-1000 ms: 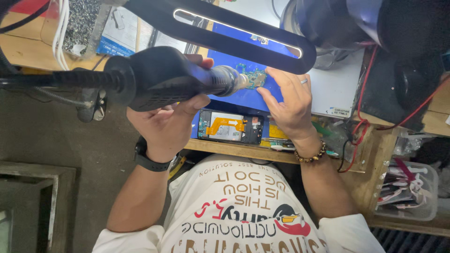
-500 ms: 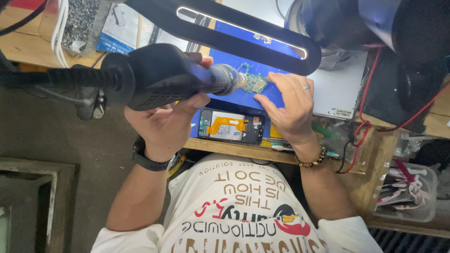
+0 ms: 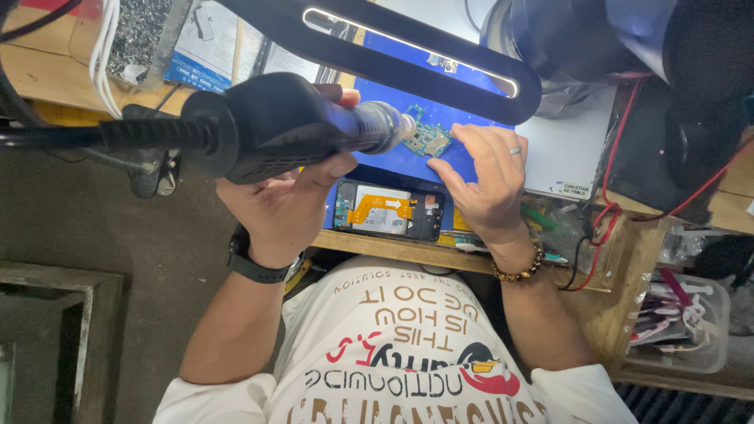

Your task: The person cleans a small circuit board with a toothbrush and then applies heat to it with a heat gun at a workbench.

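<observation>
On the blue mat (image 3: 393,163), the right hand (image 3: 483,184) pinches the edge of a small green board (image 3: 428,141). The left hand (image 3: 287,200) is wrapped around a black hot-air tool (image 3: 290,126), whose tip is just beside the board. It looks like the heating step. The next move needs a steady tip.

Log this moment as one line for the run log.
left hand: grips hot-air gun | right hand: touches circuit board | blue mat
</observation>
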`<action>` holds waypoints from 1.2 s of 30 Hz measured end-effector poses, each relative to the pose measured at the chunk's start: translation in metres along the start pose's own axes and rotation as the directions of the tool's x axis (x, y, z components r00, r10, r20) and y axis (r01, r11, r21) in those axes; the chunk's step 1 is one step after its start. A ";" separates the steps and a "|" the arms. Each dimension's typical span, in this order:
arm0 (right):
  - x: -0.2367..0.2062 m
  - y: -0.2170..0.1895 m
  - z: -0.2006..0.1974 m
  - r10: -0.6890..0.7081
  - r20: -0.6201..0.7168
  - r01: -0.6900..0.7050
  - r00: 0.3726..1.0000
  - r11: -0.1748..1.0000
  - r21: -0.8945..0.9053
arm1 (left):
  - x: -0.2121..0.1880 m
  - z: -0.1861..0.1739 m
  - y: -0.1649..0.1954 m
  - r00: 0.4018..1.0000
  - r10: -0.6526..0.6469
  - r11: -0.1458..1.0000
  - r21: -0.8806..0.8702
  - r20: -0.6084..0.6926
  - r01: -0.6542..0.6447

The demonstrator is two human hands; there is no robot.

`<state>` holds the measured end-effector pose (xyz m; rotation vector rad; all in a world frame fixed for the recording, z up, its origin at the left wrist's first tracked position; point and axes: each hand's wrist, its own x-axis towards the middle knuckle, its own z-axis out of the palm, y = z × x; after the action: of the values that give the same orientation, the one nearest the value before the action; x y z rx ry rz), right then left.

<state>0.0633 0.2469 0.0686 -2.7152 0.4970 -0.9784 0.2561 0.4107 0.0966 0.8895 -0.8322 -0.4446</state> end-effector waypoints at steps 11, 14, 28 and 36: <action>0.000 0.001 0.000 0.012 0.005 -0.012 1.000 1.000 0.002 | -0.001 0.002 -0.003 1.000 -0.015 1.000 0.018 0.009 0.015; 0.000 0.000 -0.002 0.016 0.015 -0.016 1.000 1.000 0.015 | -0.001 0.003 -0.004 1.000 0.011 1.000 0.021 -0.004 -0.011; -0.003 0.000 -0.002 0.010 0.034 -0.010 0.999 1.000 -0.002 | -0.001 0.000 -0.004 1.000 -0.012 1.000 -0.007 0.019 0.012; -0.005 0.000 -0.003 0.019 0.040 -0.019 0.999 1.000 0.000 | -0.002 -0.003 -0.006 1.000 0.005 1.000 0.007 0.023 -0.005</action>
<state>0.0575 0.2491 0.0680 -2.7187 0.5147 -0.9174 0.2570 0.4102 0.0899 0.8898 -0.8573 -0.4481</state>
